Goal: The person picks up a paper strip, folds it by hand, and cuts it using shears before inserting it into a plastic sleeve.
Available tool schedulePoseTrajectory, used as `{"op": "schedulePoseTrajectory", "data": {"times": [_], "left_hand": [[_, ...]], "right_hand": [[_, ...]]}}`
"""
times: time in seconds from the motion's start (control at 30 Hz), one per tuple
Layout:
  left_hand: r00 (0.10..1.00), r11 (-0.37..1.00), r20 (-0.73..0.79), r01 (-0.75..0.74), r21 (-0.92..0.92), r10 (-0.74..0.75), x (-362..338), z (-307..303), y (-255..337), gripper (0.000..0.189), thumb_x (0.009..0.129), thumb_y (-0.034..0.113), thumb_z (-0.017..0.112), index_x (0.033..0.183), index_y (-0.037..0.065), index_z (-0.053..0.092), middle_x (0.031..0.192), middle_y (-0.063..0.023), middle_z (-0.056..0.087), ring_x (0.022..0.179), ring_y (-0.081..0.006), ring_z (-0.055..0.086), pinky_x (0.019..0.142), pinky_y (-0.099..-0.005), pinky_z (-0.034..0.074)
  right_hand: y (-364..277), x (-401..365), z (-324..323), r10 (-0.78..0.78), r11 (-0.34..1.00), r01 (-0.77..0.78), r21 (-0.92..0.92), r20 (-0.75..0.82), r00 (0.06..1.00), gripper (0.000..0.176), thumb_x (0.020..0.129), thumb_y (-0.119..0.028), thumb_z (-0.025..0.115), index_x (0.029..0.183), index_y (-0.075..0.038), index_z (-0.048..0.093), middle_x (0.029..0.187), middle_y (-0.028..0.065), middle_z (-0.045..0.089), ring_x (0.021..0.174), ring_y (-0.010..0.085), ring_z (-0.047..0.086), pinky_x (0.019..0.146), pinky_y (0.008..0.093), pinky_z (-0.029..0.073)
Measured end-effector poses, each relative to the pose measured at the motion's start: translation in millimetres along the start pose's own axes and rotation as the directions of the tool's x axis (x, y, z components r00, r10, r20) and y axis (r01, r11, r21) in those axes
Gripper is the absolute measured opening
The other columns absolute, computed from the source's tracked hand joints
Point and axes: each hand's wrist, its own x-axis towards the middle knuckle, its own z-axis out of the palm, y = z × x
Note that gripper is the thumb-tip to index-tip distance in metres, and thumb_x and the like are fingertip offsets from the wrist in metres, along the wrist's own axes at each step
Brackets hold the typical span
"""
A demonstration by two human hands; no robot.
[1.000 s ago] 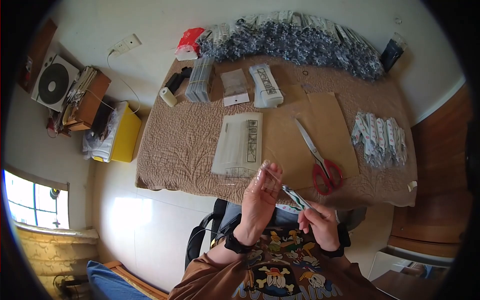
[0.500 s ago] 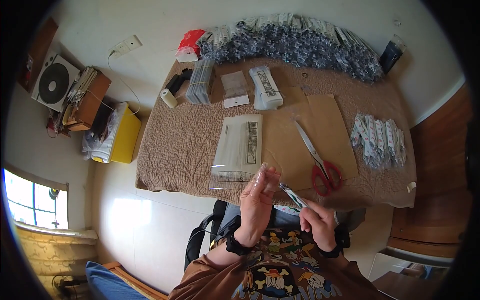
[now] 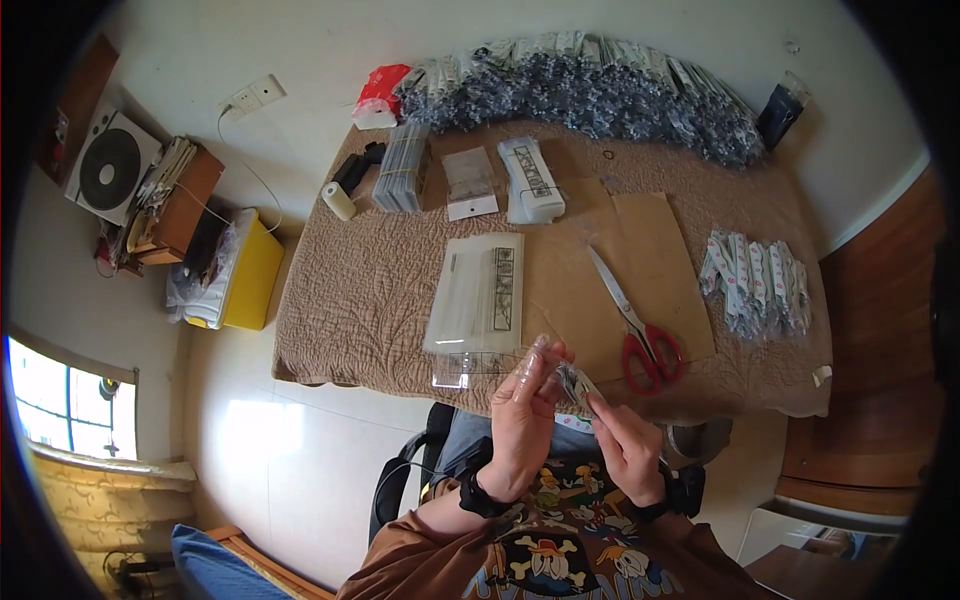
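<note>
My left hand (image 3: 522, 425) is closed on a clear plastic bag (image 3: 453, 373) with black print, which stretches out to the left over the table's front edge. In my right hand (image 3: 630, 455) a slim white-and-green printed packet (image 3: 577, 384) is pinched; its dark, shiny end meets the left fingers at the bag. Just beyond lies a stack of flat clear bags (image 3: 470, 290) with a black printed strip. Red-handled scissors (image 3: 637, 330) rest on brown paper (image 3: 665, 240) to the right.
Many filled packets (image 3: 590, 90) line the back of the table. A smaller pile of packets (image 3: 757, 280) lies at the right. Banded bundles of clear bags (image 3: 533, 180) and of grey strips (image 3: 402, 170), and a white roll (image 3: 339, 201), stand toward the back left.
The right hand has moved up and left, bringing the packet's end against the left fingers. The left hand has shifted slightly right, and the clear bag has swung with it.
</note>
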Motion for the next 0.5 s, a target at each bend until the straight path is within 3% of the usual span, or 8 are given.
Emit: {"op": "schedulePoseTrajectory", "data": {"times": [0.07, 0.23, 0.3, 0.5], "left_hand": [[1.0, 0.998, -0.006, -0.018, 0.056, 0.018, 0.9, -0.9, 0.1, 0.027, 0.09, 0.019, 0.047, 0.112, 0.004, 0.052, 0.108, -0.0071, 0.056, 0.102, -0.0202, 0.053, 0.089, -0.0315, 0.041], [0.998, 1.0, -0.062, 0.001, -0.001, -0.001, 6.0, -2.0, 2.6, 0.028, 0.09, 0.018, 0.046, 0.111, 0.002, 0.052, 0.107, -0.0094, 0.057, 0.1, -0.0222, 0.054, 0.087, -0.0324, 0.042], [0.999, 0.996, 0.038, 0.01, 0.089, -0.014, 1.2, -1.6, -1.5, 0.029, 0.09, 0.019, 0.045, 0.112, 0.0, 0.051, 0.106, -0.0109, 0.057, 0.099, -0.0231, 0.055, 0.086, -0.0329, 0.044], [0.996, 0.989, 0.083, 0.004, 0.147, -0.017, -0.5, 3.0, -2.5, 0.032, 0.091, 0.019, 0.045, 0.113, -0.002, 0.05, 0.105, -0.0136, 0.058, 0.099, -0.0244, 0.055, 0.084, -0.0331, 0.046]], "right_hand": [[0.6, -1.0, -1.2, -0.024, 0.999, 0.024, -0.033, 0.008, 1.0, 0.033, 0.077, 0.004, 0.055, 0.109, 0.0, 0.056, 0.063, 0.0088, 0.049, 0.05, 0.0195, 0.048, 0.047, 0.0275, 0.038], [2.0, -0.8, -1.9, -0.081, 0.989, 0.086, -0.123, 0.042, 0.996, 0.032, 0.076, 0.004, 0.056, 0.108, 0.0, 0.056, 0.064, 0.0096, 0.051, 0.052, 0.0213, 0.049, 0.047, 0.0281, 0.038], [2.5, 0.8, -2.0, -0.087, 0.986, 0.093, -0.136, 0.049, 0.995, 0.032, 0.076, 0.004, 0.056, 0.108, 0.0, 0.056, 0.064, 0.0097, 0.051, 0.052, 0.0211, 0.05, 0.047, 0.028, 0.038], [6.5, 4.8, -2.0, 0.12, 0.978, -0.132, 0.161, 0.085, 0.989, 0.027, 0.08, -0.002, 0.055, 0.108, 0.0, 0.058, 0.063, 0.0066, 0.051, 0.051, 0.0131, 0.047, 0.047, 0.0244, 0.036]]}}
